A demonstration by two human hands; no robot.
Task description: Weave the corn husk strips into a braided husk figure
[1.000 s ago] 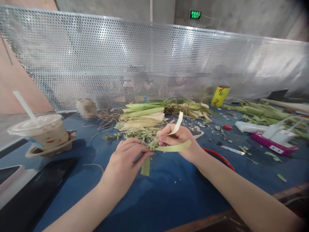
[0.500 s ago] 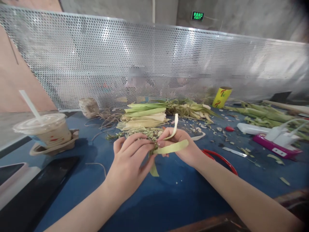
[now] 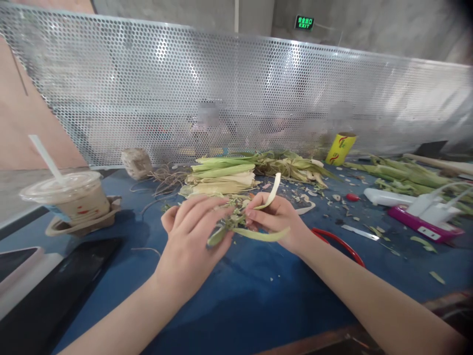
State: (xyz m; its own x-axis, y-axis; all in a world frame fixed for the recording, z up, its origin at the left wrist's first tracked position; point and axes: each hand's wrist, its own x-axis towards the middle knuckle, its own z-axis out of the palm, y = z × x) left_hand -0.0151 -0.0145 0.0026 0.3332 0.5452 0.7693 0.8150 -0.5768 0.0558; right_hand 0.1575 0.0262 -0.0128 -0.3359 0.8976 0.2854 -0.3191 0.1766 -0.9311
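A pale green corn husk strip is pinched between the thumb and fingers of my right hand. Another narrow pale end curls up above those fingers. My left hand is curled around the left part of the same husk piece; its fingertips are slightly blurred and the exact grip is partly hidden. A darker green folded husk end shows by the left thumb. Small green leafy scraps lie behind and between the hands. Just beyond sits a stack of flattened corn husks.
A lidded drink cup stands in a cardboard holder at left, near a black tablet-like slab. Tangled twine lies behind. At right are a red loop, a blade, a purple power strip and a yellow roll.
The left fingers have lifted and spread a little from the right fingertips. The long strip's end has dropped slightly, and the folded end has swung up towards my left thumb.
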